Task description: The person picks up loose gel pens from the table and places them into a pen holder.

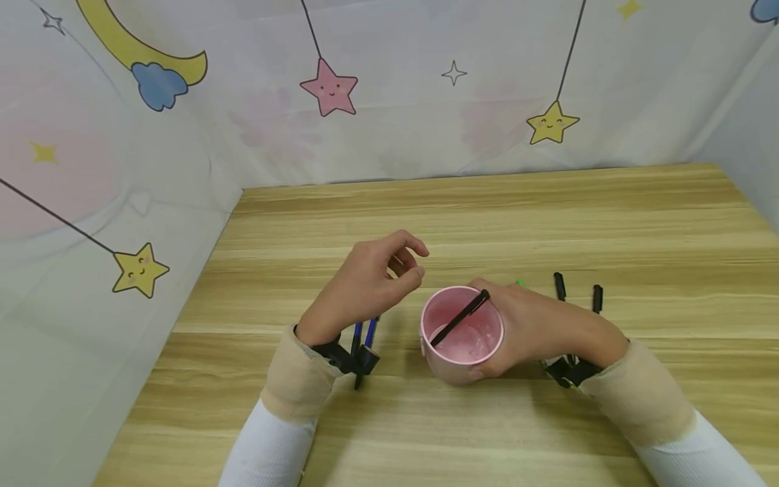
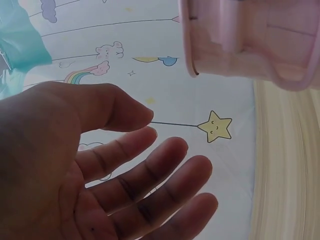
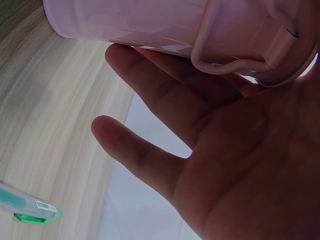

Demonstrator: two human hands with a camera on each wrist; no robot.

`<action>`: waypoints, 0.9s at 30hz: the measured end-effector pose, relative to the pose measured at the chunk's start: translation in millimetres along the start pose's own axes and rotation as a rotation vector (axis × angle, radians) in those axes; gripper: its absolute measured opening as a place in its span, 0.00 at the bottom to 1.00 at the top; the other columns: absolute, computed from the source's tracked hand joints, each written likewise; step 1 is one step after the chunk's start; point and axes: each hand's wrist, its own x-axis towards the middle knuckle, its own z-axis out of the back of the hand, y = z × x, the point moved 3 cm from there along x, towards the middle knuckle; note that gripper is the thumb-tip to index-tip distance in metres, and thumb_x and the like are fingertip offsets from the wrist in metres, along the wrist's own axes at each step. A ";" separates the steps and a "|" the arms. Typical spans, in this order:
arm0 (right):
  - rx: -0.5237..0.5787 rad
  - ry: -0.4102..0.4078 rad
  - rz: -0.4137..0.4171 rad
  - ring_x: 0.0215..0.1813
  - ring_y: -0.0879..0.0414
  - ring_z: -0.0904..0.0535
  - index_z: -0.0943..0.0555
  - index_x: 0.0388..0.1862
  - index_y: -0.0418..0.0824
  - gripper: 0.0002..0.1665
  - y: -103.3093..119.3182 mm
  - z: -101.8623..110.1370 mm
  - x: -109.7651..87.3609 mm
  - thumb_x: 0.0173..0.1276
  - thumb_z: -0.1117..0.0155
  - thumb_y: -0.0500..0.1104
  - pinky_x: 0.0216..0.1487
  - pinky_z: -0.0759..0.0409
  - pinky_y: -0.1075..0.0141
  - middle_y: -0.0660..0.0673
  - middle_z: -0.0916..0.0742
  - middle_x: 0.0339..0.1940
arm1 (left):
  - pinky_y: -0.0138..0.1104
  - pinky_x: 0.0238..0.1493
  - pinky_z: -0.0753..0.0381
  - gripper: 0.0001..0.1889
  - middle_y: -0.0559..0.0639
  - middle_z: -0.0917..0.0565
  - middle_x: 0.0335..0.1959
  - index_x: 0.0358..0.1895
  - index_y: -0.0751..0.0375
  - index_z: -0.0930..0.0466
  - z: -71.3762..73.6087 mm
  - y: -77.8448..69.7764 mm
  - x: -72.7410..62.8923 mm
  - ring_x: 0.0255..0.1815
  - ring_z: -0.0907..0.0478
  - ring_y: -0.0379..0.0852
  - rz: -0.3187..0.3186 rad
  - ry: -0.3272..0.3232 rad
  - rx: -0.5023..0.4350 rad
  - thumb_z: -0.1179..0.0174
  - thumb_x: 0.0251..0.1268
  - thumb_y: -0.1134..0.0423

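In the head view, the right hand (image 1: 529,328) grips the pink cup (image 1: 455,372), just right of the middle of the frame, its thumb along the near side and its other fingers around the far side. The cup's mouth faces up toward the camera. A black pen (image 1: 460,318) leans inside it, the upper end resting at the rim on the right and the lower end reaching down to the left. In the right wrist view, the cup lies across the top of the frame against the fingers, while one finger stands apart from it.

The left hand (image 1: 383,274) hangs near the cup, up and left of it in the head view, fingers loosely bent and holding nothing. The left wrist view shows the cup in the upper right corner, apart from the fingertips.

Two blue pens (image 1: 371,331) lie partly hidden by the left wrist's mount (image 1: 365,360). Beyond the right forearm, two black caps (image 1: 560,287) show on the table (image 1: 389,433). A green marker (image 3: 30,202) sits at lower left in the right wrist view. Behind the table hangs a star-printed cloth (image 1: 402,138).
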 end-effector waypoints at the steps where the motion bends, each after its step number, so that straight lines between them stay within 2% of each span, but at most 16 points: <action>1: -0.004 0.000 0.001 0.49 0.56 0.17 0.27 0.62 0.47 0.50 -0.2 0.0 -0.1 0.44 0.16 0.64 0.51 0.17 0.57 0.57 0.17 0.51 | 0.34 0.39 0.17 0.09 0.41 0.16 0.33 0.49 0.53 0.19 -0.3 0.4 0.0 0.36 0.19 0.36 0.009 0.005 0.011 0.40 0.67 0.64; 12: -0.006 0.002 0.005 0.50 0.55 0.17 0.27 0.62 0.46 0.50 0.4 0.4 -0.2 0.44 0.16 0.64 0.52 0.18 0.56 0.57 0.17 0.52 | 0.35 0.35 0.19 0.12 0.41 0.16 0.32 0.52 0.53 0.20 -0.6 5.1 -0.8 0.33 0.20 0.37 0.066 0.049 0.106 0.40 0.68 0.60; 18: 0.013 0.006 -0.006 0.50 0.54 0.17 0.28 0.63 0.48 0.50 0.1 0.6 -1.0 0.45 0.16 0.65 0.52 0.18 0.56 0.58 0.17 0.52 | 0.36 0.33 0.21 0.14 0.42 0.16 0.32 0.55 0.54 0.22 1.0 9.8 -1.4 0.26 0.21 0.40 0.128 0.085 0.166 0.40 0.68 0.59; 27: 0.011 0.004 -0.015 0.49 0.56 0.16 0.27 0.62 0.49 0.49 0.6 0.7 -0.3 0.44 0.16 0.64 0.51 0.17 0.58 0.58 0.17 0.51 | 0.36 0.34 0.21 0.19 0.43 0.17 0.35 0.60 0.53 0.24 -0.3 16.5 -4.9 0.26 0.22 0.40 0.225 0.140 0.230 0.41 0.69 0.53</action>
